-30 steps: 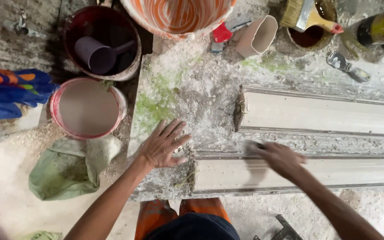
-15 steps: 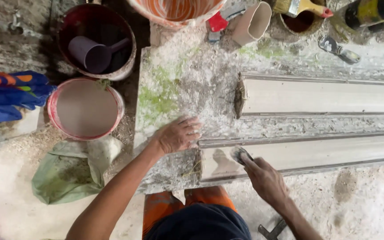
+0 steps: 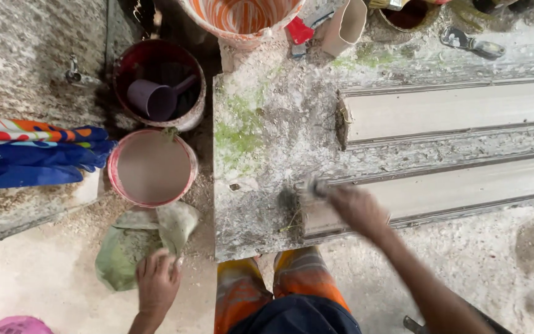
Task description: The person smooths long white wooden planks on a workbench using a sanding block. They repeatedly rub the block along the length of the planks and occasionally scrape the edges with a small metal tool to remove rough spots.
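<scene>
My right hand point(image 3: 355, 208) rests, blurred, on the near-left end of a long pale moulding strip point(image 3: 465, 188) lying on a dusty slab point(image 3: 261, 161). Its fingers look curled around something small and grey at the strip's corner, too blurred to identify. My left hand point(image 3: 156, 279) is down by the ground, fingers touching a crumpled green cloth bag point(image 3: 136, 242). A second moulding strip point(image 3: 458, 111) lies parallel, farther back on the slab.
A pink-rimmed bucket of grey slurry point(image 3: 151, 168) stands left of the slab, with a dark bucket holding a purple scoop point(image 3: 159, 83) behind it. An orange-striped bucket point(image 3: 242, 18), a cut pipe piece point(image 3: 344, 25) and a metal tool point(image 3: 471, 43) sit at the far edge. Blue fabric point(image 3: 32, 154) lies at left.
My left hand left the slab and dropped down to the green bag. My right hand slid left along the near strip to its end.
</scene>
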